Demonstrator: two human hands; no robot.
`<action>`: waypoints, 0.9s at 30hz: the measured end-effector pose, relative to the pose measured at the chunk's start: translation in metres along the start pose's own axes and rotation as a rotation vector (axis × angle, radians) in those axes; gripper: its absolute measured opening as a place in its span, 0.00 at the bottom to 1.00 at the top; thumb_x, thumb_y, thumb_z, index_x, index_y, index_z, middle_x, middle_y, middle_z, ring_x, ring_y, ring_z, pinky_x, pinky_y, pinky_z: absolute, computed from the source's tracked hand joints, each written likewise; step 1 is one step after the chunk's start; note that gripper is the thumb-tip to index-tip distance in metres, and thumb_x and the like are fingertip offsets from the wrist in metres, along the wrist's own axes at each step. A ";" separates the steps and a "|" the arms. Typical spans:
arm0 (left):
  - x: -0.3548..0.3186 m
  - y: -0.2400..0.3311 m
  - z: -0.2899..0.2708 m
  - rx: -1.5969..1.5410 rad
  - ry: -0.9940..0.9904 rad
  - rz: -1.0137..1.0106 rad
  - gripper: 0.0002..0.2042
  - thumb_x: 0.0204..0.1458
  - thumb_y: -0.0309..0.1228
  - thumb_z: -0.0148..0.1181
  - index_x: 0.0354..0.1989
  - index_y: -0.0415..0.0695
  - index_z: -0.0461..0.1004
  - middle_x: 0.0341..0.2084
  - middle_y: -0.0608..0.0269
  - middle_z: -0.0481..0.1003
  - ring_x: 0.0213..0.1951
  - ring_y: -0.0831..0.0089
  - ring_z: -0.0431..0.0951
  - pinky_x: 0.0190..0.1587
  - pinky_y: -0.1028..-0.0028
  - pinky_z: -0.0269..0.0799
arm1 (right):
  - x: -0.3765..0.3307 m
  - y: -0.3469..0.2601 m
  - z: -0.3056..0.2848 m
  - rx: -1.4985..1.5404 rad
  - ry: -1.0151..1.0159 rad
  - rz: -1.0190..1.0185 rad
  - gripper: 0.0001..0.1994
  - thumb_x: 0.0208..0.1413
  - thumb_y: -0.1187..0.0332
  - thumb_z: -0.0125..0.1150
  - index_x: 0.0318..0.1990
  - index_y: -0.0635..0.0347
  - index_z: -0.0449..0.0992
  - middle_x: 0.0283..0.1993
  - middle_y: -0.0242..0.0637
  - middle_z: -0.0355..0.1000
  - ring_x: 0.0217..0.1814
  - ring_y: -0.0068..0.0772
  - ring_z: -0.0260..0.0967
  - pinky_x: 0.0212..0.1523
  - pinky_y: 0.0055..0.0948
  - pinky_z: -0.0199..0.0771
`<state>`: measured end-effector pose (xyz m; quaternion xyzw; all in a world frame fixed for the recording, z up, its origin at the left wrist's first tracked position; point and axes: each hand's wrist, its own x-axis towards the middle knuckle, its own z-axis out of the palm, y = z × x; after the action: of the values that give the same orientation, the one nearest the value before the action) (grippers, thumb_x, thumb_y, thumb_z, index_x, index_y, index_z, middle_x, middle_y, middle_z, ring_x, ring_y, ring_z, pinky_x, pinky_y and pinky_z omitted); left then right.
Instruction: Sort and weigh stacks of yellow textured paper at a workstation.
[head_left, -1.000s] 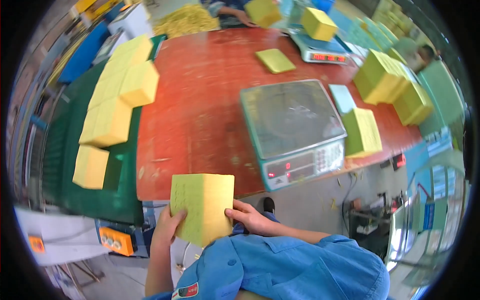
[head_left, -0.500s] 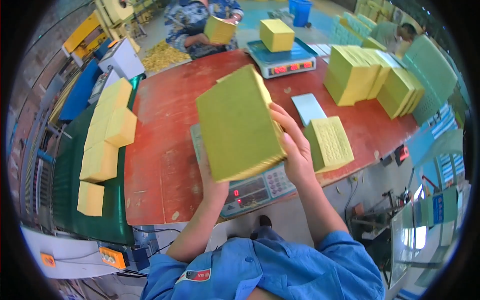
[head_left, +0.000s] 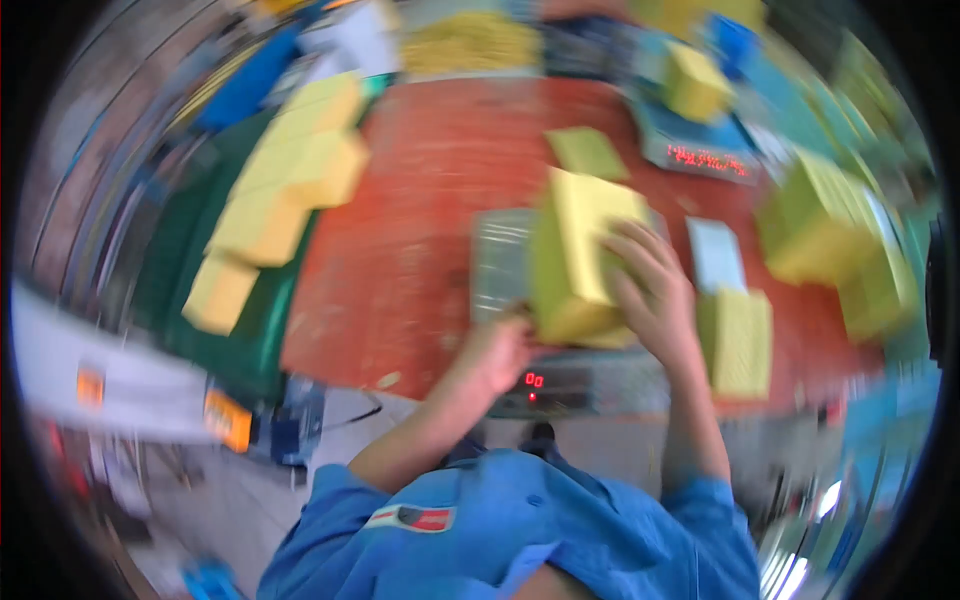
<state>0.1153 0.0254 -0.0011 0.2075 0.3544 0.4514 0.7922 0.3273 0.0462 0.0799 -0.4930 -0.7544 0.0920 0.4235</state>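
Observation:
A thick block of yellow paper (head_left: 580, 255) is between my hands, over the near scale (head_left: 500, 262) and tilted a little. The fingers of my right hand (head_left: 655, 290) are bent over its right side. At its lower left corner my left hand (head_left: 505, 350) grips the edge, partly smeared by motion. Whether the block's base touches the scale plate, I cannot tell. Just behind it a thin yellow pad (head_left: 588, 153) lies on the red table (head_left: 430, 200). To the right of my right hand stands another yellow block (head_left: 742, 340), with a pale blue card (head_left: 716, 255) behind it.
On the left, a green conveyor belt (head_left: 185, 240) carries a row of yellow blocks (head_left: 300, 155). A second scale (head_left: 690, 140) at the far right bears a yellow block (head_left: 697, 82). More stacked yellow blocks (head_left: 825, 220) stand at the right.
My head view has swung, shifting the scene rightward and blurring it. The block has been lowered and turned so that a narrow side shows. My right hand now reaches over its right side.

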 end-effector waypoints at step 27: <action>0.072 0.326 -0.382 0.590 0.655 0.503 0.39 0.58 0.54 0.52 0.67 0.33 0.56 0.65 0.51 0.60 0.58 0.65 0.67 0.57 0.66 0.65 | 0.354 -0.135 0.531 -0.100 -0.143 -0.280 0.28 0.55 0.55 0.61 0.59 0.61 0.67 0.55 0.50 0.72 0.55 0.53 0.70 0.54 0.46 0.71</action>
<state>-0.3316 0.2560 -0.0697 0.3490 0.6359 0.5501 0.4139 -0.2051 0.4179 0.0176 -0.3958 -0.8476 0.0292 0.3523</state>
